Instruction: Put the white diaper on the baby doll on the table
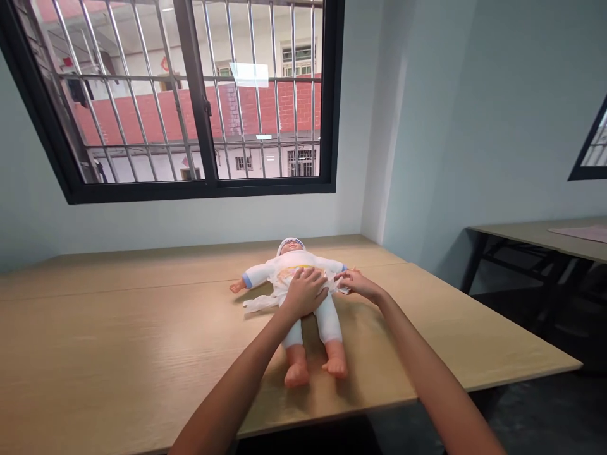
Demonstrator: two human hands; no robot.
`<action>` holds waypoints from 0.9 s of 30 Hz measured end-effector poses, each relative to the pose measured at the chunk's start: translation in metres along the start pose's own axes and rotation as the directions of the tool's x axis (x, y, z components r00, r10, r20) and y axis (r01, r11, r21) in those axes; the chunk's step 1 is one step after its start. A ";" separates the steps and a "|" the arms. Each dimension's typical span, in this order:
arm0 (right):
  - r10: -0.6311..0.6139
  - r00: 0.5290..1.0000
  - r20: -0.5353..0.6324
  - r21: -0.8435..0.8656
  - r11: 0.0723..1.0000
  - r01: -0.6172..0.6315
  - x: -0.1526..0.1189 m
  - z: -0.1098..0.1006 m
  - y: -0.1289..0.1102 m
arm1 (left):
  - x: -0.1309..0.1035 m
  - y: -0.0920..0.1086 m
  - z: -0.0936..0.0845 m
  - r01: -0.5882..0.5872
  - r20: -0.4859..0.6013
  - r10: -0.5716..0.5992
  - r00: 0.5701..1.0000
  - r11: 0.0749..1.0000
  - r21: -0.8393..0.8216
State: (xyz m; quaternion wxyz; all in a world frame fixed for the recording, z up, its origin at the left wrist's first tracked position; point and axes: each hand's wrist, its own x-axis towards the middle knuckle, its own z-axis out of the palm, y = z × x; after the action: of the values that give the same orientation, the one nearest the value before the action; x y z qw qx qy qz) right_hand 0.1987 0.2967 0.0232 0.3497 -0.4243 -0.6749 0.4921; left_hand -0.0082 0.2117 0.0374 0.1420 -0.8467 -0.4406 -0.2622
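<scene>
On the wooden table lies a baby doll (pixel 329 321) on its back, head away from me, in a white suit with blue cuffs and a cap. A white diaper (pixel 262 304) is around its hips, one side tab spread out on the table at the left. Flat across the front of the diaper rests my left hand (pixel 306 291), fingers stretched out. At the doll's right-hand side of the picture, my right hand (pixel 358 284) has its fingers bent in a pinch on the diaper's other side.
The table (pixel 118 354) reaches back to the wall beneath a barred window (pixel 203 114). Its front edge and right corner are near my arms. A second table (pixel 531 240) with a pink sheet (pixel 581 233) stands at the right.
</scene>
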 end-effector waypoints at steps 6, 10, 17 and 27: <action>-0.019 0.974 -0.224 0.157 0.986 0.056 0.013 -0.005 0.016 | -0.001 0.002 -0.002 0.053 0.034 -0.055 0.998 0.997 0.056; 0.000 0.947 -0.323 0.178 0.982 0.061 0.019 -0.003 0.019 | -0.004 0.004 -0.005 0.063 0.044 -0.066 0.997 0.995 0.073; -0.057 0.941 -0.334 0.277 0.948 0.156 0.013 0.004 0.004 | 0.012 0.022 -0.008 0.165 0.154 -0.184 0.971 0.978 0.129; -0.014 0.923 -0.385 0.295 0.946 0.137 0.012 0.004 0.007 | 0.055 0.037 0.013 0.279 0.233 -0.330 0.915 0.933 0.226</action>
State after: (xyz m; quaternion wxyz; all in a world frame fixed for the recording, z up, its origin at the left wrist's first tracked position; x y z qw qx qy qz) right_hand 0.1925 0.3071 0.0158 0.5557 -0.4229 -0.5231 0.4886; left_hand 0.0525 0.2339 0.0577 0.1179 -0.7777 -0.6054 -0.1216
